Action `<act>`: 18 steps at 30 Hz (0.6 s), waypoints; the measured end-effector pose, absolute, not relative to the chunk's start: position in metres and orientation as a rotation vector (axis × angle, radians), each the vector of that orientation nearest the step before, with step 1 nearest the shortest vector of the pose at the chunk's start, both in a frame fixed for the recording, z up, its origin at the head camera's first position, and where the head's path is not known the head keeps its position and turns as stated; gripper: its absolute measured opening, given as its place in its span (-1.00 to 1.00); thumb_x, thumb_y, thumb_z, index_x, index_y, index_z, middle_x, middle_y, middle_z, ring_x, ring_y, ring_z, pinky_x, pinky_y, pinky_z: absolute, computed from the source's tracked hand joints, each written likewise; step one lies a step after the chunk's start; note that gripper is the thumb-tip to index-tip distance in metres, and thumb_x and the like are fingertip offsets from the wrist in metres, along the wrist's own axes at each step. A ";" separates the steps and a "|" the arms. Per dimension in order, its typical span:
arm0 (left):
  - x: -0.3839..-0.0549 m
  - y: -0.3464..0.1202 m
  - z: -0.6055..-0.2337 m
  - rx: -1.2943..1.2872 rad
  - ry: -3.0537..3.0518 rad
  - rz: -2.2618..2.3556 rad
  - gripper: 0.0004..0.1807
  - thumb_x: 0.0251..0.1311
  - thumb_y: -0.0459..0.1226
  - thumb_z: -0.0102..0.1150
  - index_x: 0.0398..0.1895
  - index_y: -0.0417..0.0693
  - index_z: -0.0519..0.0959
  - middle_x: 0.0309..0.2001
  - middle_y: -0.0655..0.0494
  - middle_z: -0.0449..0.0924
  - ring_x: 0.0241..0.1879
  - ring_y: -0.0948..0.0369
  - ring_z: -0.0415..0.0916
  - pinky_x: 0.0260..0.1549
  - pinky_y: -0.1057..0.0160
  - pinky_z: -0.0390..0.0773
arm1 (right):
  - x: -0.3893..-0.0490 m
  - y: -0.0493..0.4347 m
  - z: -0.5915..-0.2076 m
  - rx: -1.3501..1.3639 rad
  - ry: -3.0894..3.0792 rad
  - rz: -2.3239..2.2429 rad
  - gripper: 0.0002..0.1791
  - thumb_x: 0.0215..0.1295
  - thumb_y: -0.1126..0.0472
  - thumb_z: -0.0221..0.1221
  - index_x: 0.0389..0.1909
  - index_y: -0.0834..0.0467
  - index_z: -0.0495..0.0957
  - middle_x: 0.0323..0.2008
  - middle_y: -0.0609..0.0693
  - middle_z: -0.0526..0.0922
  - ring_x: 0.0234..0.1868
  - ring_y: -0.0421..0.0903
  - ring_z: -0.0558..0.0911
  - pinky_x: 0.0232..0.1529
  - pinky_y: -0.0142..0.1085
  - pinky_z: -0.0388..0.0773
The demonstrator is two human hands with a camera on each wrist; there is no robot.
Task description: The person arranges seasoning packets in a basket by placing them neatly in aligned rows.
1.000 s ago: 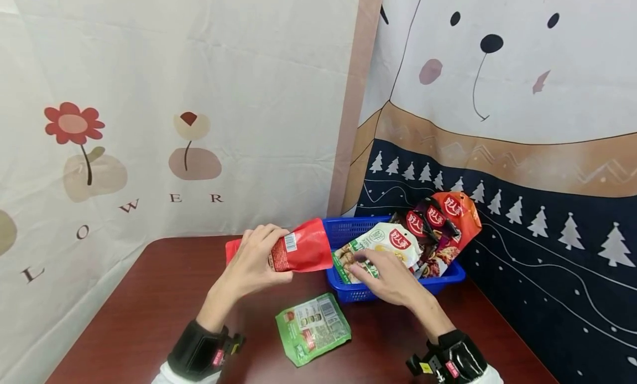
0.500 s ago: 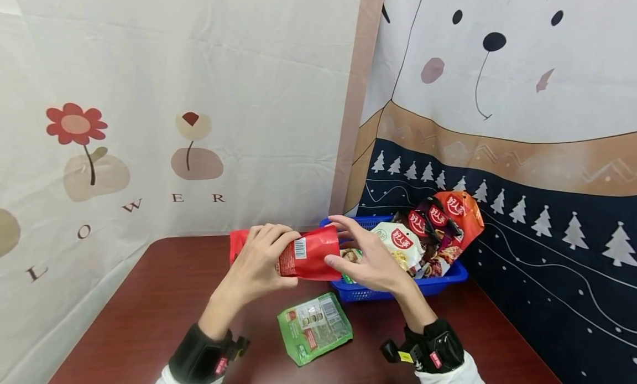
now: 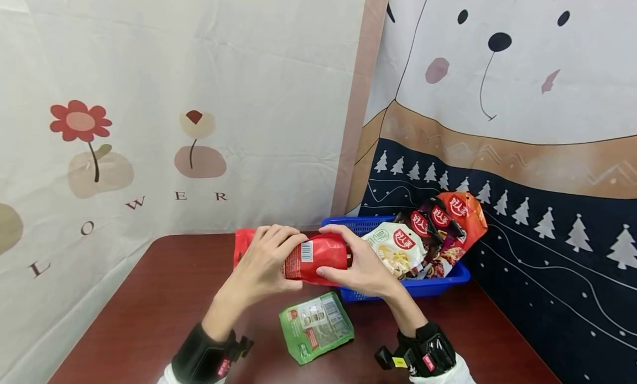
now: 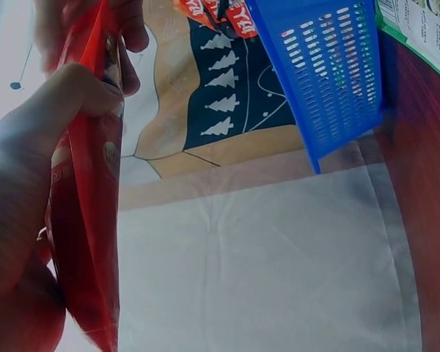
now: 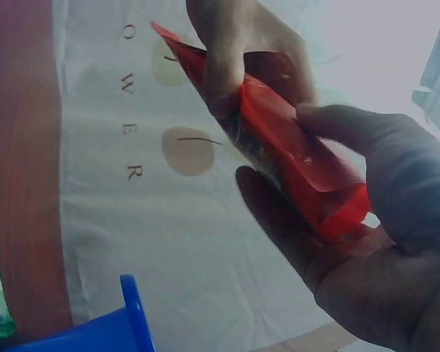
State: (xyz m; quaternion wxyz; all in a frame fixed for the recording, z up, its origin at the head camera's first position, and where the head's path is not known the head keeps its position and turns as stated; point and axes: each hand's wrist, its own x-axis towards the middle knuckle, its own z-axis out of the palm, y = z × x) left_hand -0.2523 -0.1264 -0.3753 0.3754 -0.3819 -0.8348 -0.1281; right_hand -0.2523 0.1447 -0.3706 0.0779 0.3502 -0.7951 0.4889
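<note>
A red snack pouch (image 3: 318,255) with a barcode label is held above the table by both hands. My left hand (image 3: 266,259) grips it near its left end, fingers over the top and thumb below. On the pouch's right end, my right hand (image 3: 360,265) has its thumb on the near side and fingers round the far side. In the right wrist view the pouch (image 5: 301,158) lies between that thumb and fingers. Below, a green pouch (image 3: 317,327) lies flat on the table, its label side up.
A blue plastic basket (image 3: 423,287) stands at the back right. It holds several pouches, among them a white one (image 3: 395,248) and an orange one (image 3: 463,218) that sticks up over the rim. Printed cloths (image 3: 269,124) hang behind the dark red table (image 3: 149,295).
My right hand has moved left from over the basket's white pouch to the red pouch and taken hold of its right end. The left hand has shifted slightly right with it.
</note>
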 end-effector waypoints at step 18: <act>-0.255 -0.125 -0.371 -0.938 -1.870 -0.656 0.03 0.01 0.09 0.76 0.55 -0.09 0.55 0.51 -0.13 0.55 0.51 -0.10 0.43 0.58 -0.23 0.32 | -0.260 0.144 -0.374 0.830 -2.134 1.575 -0.24 0.36 0.31 0.55 0.52 0.06 0.47 0.31 0.16 0.65 0.16 0.10 0.73 0.01 -0.23 0.86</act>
